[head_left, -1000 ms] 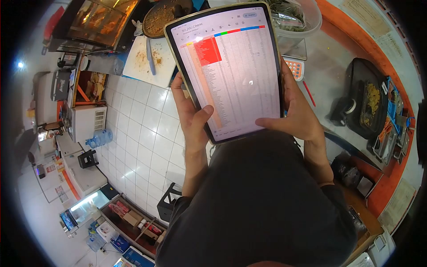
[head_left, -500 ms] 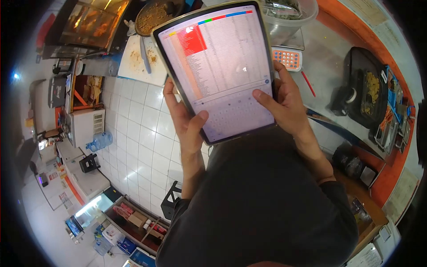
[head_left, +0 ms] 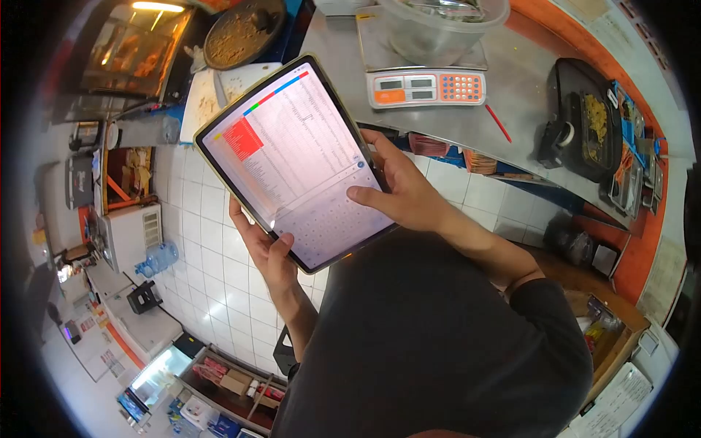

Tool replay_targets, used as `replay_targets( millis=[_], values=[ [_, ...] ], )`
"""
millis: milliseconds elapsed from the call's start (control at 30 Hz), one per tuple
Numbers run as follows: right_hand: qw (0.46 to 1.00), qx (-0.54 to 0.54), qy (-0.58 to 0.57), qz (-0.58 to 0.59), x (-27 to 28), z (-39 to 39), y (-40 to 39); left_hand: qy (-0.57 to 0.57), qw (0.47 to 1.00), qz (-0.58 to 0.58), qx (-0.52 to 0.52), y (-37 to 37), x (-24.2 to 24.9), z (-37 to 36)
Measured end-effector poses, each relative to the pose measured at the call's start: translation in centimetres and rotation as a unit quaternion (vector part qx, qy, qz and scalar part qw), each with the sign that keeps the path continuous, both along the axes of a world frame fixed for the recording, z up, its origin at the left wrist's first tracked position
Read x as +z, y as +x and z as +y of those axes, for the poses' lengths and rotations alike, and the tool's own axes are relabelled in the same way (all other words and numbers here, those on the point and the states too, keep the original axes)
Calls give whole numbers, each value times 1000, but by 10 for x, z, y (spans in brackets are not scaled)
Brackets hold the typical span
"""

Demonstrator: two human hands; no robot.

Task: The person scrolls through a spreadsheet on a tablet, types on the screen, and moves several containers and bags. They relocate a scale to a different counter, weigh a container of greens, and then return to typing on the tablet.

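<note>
A tablet (head_left: 292, 160) in a pale case is held tilted in front of my body. Its screen shows a spreadsheet with a red block and an on-screen keyboard. My left hand (head_left: 269, 255) grips the lower left edge, thumb over the keyboard's corner. Around the right edge, my right hand (head_left: 405, 190) is wrapped, with its thumb over the keyboard. The fingers behind the tablet are partly hidden.
Beyond the tablet, a scale (head_left: 427, 89) and a clear tub (head_left: 445, 33) sit on the metal counter (head_left: 526, 87), near a red pen (head_left: 498, 123). A black grill (head_left: 584, 120) lies right; a pan (head_left: 244, 33) and cutting board (head_left: 201, 102) stand upper left.
The tablet and both hands have moved left and down, and the tablet has turned so its top leans right. More of the scale now shows.
</note>
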State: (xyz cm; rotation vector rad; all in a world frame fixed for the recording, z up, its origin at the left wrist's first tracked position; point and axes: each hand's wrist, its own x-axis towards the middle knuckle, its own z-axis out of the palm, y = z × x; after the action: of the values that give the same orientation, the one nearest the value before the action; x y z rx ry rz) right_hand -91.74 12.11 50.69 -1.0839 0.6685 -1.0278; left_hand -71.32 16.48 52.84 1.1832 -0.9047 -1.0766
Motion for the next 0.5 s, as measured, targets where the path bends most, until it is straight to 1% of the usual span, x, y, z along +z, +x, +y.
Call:
replay_targets(
  millis=[33, 67, 100, 133, 167, 233, 267, 300, 367, 500],
  values=[
    [1000, 6, 6, 0, -2, 0, 6, 0, 1000, -11, -13, 9, -2, 6],
    [1000, 16, 11, 0, -4, 2, 12, 1, 1000, -10, 0, 17, -4, 11],
    [999, 35, 12, -2, -4, 5, 16, 0, 999, 18, -35, 25, -6, 16],
    [999, 31, 12, -21, -5, 7, 20, -2, 997, 40, -61, 36, -4, 21],
    [999, 29, 12, -42, -6, 8, 25, -11, 996, 69, -55, 37, 0, 26],
    [1000, 16, 3, -10, -4, 9, 37, -10, 996, 54, -76, 53, 1, 31],
    [999, 27, 17, -8, -3, 10, 43, -15, 995, 63, -82, 57, 2, 32],
    [999, 33, 30, -2, -1, 12, 48, -14, 997, 52, -54, 60, 1, 32],
    [999, 36, 20, 1, 5, 15, 62, 0, 995, 42, -90, 77, -1, 37],
    [999, 31, 2, 18, 8, 26, 86, 6, 996, 57, -74, 98, -4, 45]
  ],
)
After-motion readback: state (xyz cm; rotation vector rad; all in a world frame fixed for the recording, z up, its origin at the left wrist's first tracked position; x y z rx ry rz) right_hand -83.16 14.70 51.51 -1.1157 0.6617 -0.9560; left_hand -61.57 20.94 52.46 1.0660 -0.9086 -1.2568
